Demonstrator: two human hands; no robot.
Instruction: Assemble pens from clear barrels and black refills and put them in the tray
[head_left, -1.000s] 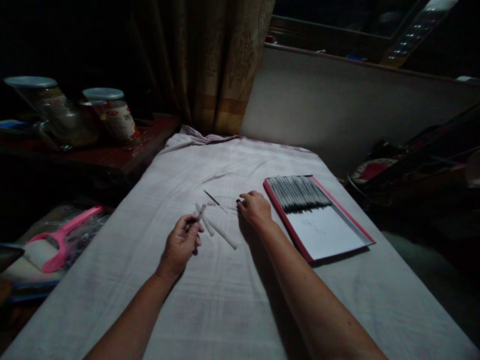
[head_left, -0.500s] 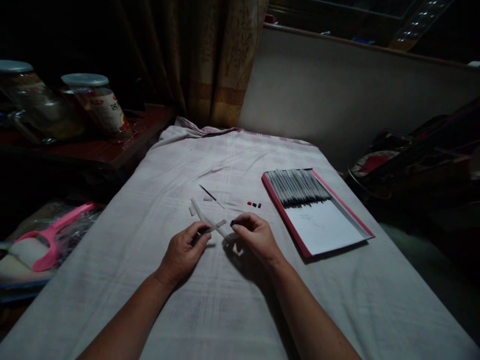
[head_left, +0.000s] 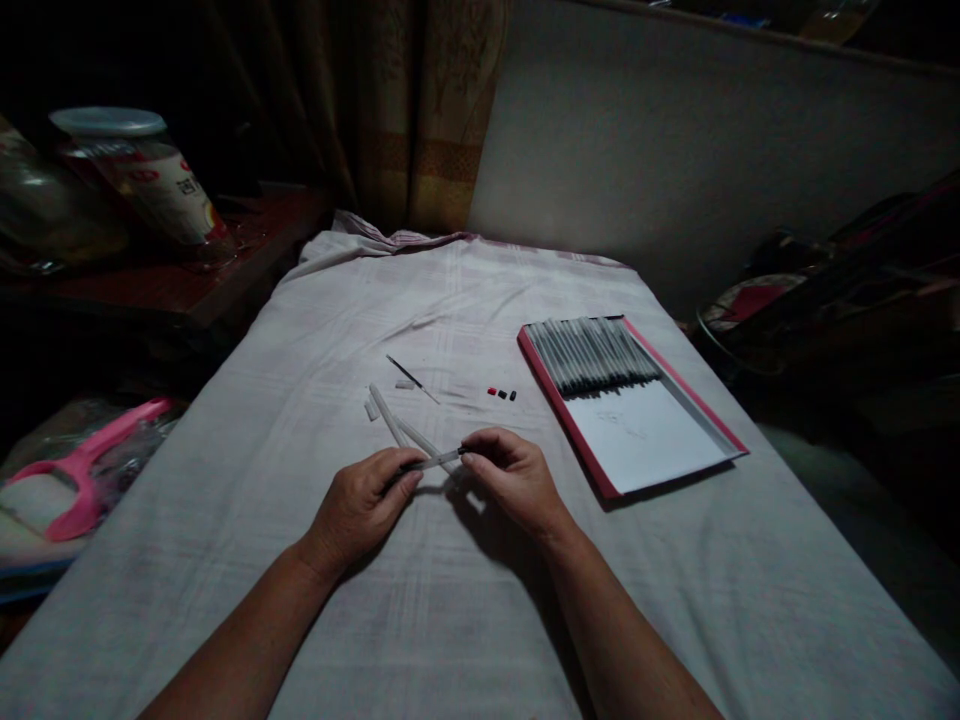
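Note:
My left hand (head_left: 360,505) is closed around a clear pen barrel (head_left: 437,461), which points to the right. At its right end is a small black plug (head_left: 462,451), pinched between the thumb and forefinger of my right hand (head_left: 521,485). The plug touches the barrel; how far it sits inside is too small to tell. Just beyond my hands, empty-looking translucent tubes (head_left: 385,410) lie on the cloth. Near them are a thin dark ink refill (head_left: 412,379) and two short clear caps, one cap (head_left: 372,410) at the left. A red plug (head_left: 492,391) lies beside two black plugs (head_left: 508,395).
To the right lies a shallow red-edged box (head_left: 570,430) with a row of pens (head_left: 596,355) in its far part. A pale checked cloth (head_left: 360,640) covers the surface. Jars (head_left: 161,190) stand on a dark red table at left, above a pink-handled item (head_left: 90,480).
The black plug in my right hand was apart from the barrel and now meets its end. My left hand's barrel has levelled out. The view has shifted slightly.

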